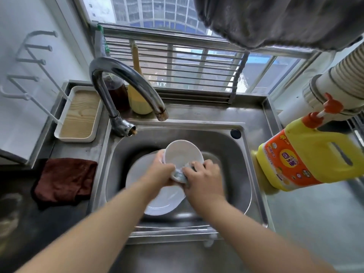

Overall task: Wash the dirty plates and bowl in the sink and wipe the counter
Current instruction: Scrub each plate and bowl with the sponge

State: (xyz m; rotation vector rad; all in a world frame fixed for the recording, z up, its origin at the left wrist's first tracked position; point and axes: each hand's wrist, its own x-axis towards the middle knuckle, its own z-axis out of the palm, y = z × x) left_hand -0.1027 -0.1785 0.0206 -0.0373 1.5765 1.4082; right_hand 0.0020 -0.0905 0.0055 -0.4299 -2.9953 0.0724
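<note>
White bowl (182, 154): tilted, above the sink (226, 146) basin. White plates (163, 201): apparently two, stacked, in the sink beneath the bowl.

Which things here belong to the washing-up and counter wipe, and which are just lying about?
In use: bowl held by left hand; grey cloth in right hand; plate in sink; faucet; detergent jug; brown rag.

Lying about: tray; two bottles behind the faucet.
</note>
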